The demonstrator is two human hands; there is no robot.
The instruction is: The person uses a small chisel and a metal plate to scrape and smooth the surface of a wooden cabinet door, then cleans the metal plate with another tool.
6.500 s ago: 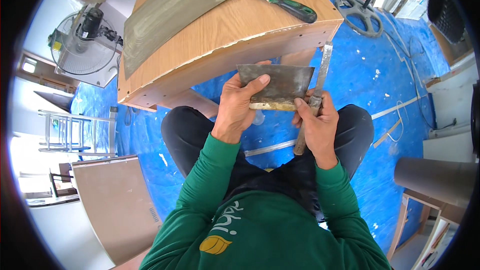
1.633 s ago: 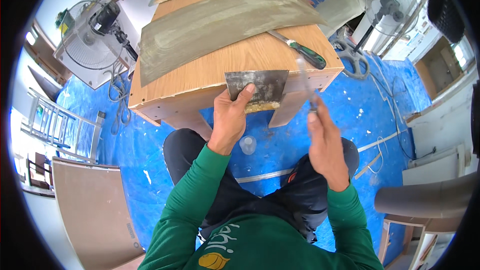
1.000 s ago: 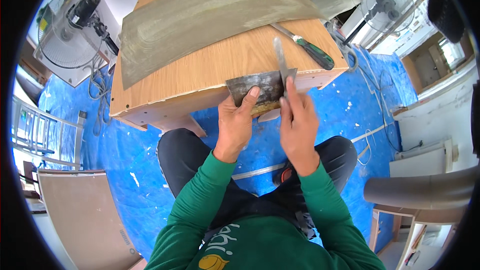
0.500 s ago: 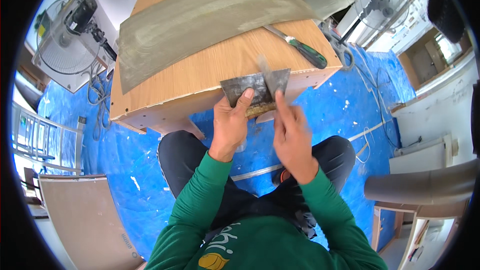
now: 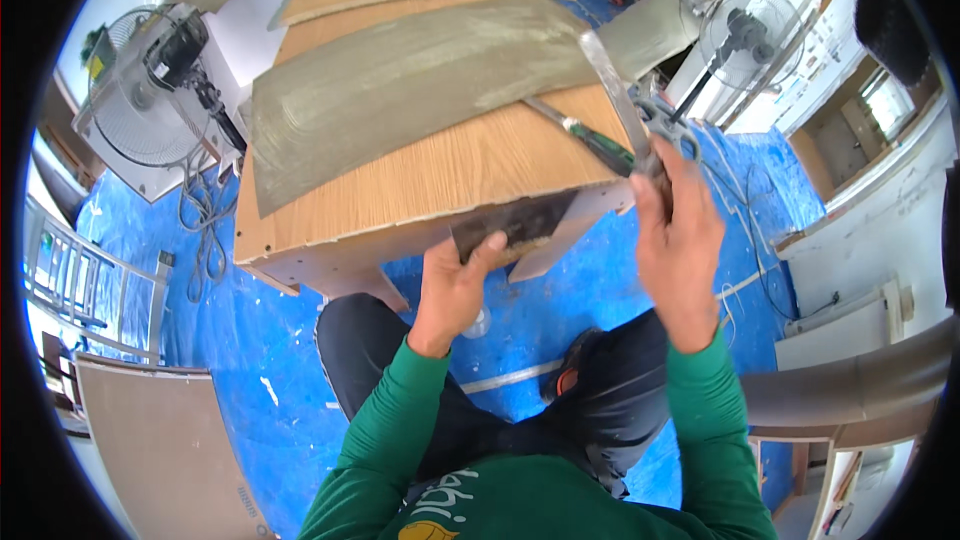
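From my end, the table (image 5: 440, 172) fills the upper middle, and a grey sheet (image 5: 420, 80) lies across its top behind a bare strip along the front edge. The right hand (image 5: 682, 245), slightly blurred, is half closed around the lower end of a metal bar (image 5: 612, 82), which slants up over the table's right edge. The left hand (image 5: 452, 290) pinches a scraper (image 5: 512, 220), thumb on its near face, just below the front edge. A knife (image 5: 600, 147) lies near the right front corner, handle toward it. Half a second ago I saw the bar crossing the scraper; now they are well apart.
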